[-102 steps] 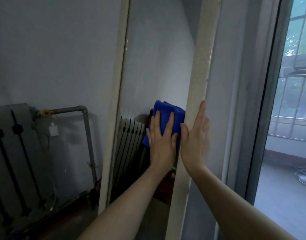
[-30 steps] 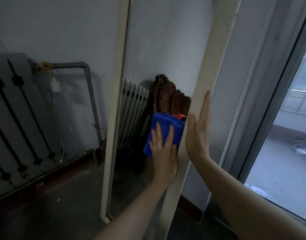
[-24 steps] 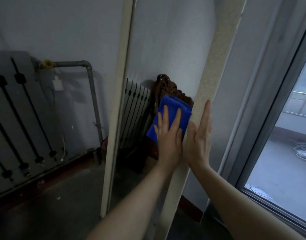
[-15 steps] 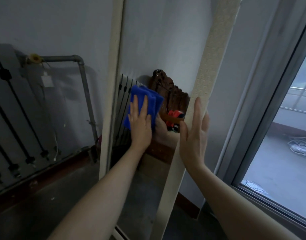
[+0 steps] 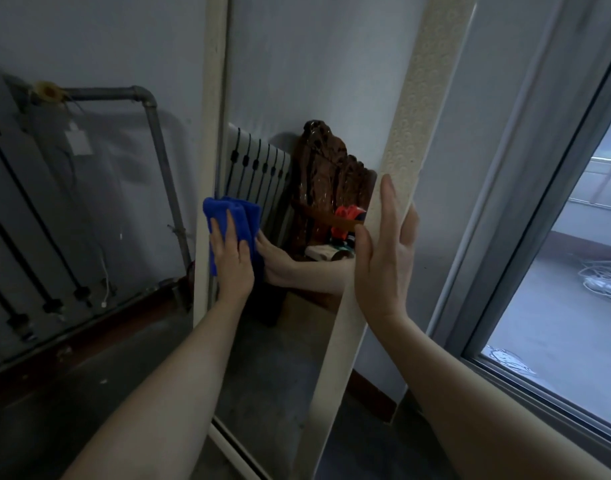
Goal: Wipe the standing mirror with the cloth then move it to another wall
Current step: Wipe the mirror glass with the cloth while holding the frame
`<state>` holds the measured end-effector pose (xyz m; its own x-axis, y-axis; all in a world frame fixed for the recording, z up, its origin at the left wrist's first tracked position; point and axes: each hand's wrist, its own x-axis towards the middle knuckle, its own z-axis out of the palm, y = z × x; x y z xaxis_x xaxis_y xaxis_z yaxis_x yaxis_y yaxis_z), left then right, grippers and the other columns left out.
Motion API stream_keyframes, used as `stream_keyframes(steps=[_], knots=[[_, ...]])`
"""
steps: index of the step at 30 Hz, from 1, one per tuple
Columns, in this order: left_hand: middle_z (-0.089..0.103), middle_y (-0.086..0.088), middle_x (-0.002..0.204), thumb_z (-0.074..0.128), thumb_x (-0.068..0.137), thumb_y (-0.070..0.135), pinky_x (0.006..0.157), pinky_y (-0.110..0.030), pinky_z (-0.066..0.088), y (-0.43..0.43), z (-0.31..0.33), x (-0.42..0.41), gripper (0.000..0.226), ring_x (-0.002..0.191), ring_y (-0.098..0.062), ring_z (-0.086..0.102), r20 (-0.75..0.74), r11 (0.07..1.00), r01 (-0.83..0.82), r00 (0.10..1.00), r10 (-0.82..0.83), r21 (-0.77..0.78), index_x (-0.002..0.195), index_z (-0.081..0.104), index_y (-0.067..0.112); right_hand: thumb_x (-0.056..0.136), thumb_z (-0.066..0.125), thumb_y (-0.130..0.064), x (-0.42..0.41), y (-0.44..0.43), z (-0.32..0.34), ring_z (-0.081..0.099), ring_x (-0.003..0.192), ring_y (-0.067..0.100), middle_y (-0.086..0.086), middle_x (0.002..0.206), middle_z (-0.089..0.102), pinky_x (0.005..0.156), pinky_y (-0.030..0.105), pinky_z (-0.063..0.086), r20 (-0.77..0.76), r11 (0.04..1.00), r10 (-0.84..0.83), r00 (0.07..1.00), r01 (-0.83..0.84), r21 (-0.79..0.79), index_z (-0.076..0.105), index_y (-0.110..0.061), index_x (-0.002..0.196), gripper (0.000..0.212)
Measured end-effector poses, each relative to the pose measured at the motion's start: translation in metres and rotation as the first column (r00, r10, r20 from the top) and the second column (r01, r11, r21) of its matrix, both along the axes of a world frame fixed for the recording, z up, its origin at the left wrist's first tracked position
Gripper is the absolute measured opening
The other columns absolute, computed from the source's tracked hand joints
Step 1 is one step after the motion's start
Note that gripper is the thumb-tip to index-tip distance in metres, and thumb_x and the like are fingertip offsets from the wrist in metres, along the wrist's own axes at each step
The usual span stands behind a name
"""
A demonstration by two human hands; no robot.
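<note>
Grey metal radiator pipes [image 5: 151, 140] run along the wall at nine o'clock of the view. Next comes the tall standing mirror with its cream, textured frame [image 5: 402, 161], leaning against the pale wall. The left hand [image 5: 232, 258] lies flat and open, fingers spread, pressing the folded blue microfibre cloth [image 5: 227, 220] against the glass by the frame's left edge, at about nine o'clock of the mirror. A dark brown carved wooden piece shows reflected in the glass [image 5: 326, 181]. The right hand [image 5: 383, 251] is open too, palm flat on the right frame edge, gripping nothing. A grey-framed window [image 5: 525, 209] stands at three o'clock.
</note>
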<state>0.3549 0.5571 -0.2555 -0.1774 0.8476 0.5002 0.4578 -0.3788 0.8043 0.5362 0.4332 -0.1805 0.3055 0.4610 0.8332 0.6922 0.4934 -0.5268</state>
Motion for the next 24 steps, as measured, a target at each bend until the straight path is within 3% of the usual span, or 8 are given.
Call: stream_keyframes(steps=[2,6,10,15,20,24], knots=[[-0.009,-0.002,0.161,0.025,0.098,0.041,0.117,-0.058,0.011,-0.017,-0.007,0.009,0.051,0.148,-0.029,-0.003,0.042,0.999,0.024,0.999,-0.023,-0.024,0.133,-0.006,0.06,0.093,0.048,-0.012,0.0,0.001,0.0,0.037,0.132,0.019,0.011,0.146,0.03,0.097,0.002,0.033,-0.007,1.0,-0.005,1.0,0.004,-0.007,0.024,-0.021,0.148,0.06],[-0.016,0.004,0.159,0.029,0.101,0.033,0.119,-0.056,0.004,-0.06,-0.031,0.033,0.054,0.147,-0.026,-0.012,-0.008,0.996,0.069,0.998,-0.069,-0.061,0.137,-0.006,0.052,0.094,0.048,-0.011,-0.002,-0.002,0.002,0.035,0.132,0.014,0.011,0.146,0.029,0.092,-0.003,0.031,-0.031,1.0,0.01,0.999,-0.011,-0.016,0.024,-0.021,0.148,0.06],[-0.027,0.017,0.151,0.033,0.101,0.027,0.119,-0.056,0.005,-0.103,-0.046,0.056,0.069,0.145,-0.018,-0.019,-0.024,0.993,0.095,0.995,-0.097,-0.071,0.131,-0.015,0.068,0.094,0.048,-0.01,-0.005,-0.009,0.005,0.029,0.136,0.009,0.008,0.151,0.025,0.093,-0.006,0.024,-0.068,0.998,0.049,0.996,-0.052,-0.046,0.023,-0.024,0.149,0.062],[-0.033,0.032,0.146,0.031,0.099,0.032,0.118,-0.057,0.001,-0.145,-0.044,0.083,0.063,0.143,-0.011,-0.027,-0.087,0.97,0.244,0.966,-0.244,-0.01,0.131,-0.008,0.07,0.094,0.05,-0.008,-0.009,-0.019,-0.007,0.023,0.139,0.005,0.004,0.155,0.02,0.094,-0.007,0.022,-0.133,0.989,0.129,0.983,-0.138,-0.061,0.016,-0.034,0.146,0.067],[-0.026,0.027,0.152,0.038,0.101,0.021,0.117,-0.06,0.005,-0.142,-0.04,0.082,0.067,0.144,-0.01,-0.025,-0.061,0.953,0.299,0.953,-0.296,0.042,0.139,0.001,0.061,0.098,0.043,-0.011,-0.021,-0.037,-0.053,0.015,0.123,-0.028,-0.007,0.153,0.018,0.093,-0.009,0.019,-0.202,0.958,0.174,0.964,-0.213,-0.19,0.015,-0.041,0.145,0.064],[-0.029,0.028,0.15,0.038,0.1,0.014,0.117,-0.061,0.005,-0.124,-0.039,0.07,0.075,0.145,-0.013,-0.023,-0.111,0.966,0.253,0.963,-0.245,0.063,0.138,-0.005,0.062,0.098,0.041,-0.01,-0.021,-0.036,-0.058,0.018,0.121,-0.029,-0.001,0.153,0.016,0.09,-0.008,0.025,-0.171,0.96,0.167,0.971,-0.2,-0.196,0.016,-0.032,0.149,0.061]])
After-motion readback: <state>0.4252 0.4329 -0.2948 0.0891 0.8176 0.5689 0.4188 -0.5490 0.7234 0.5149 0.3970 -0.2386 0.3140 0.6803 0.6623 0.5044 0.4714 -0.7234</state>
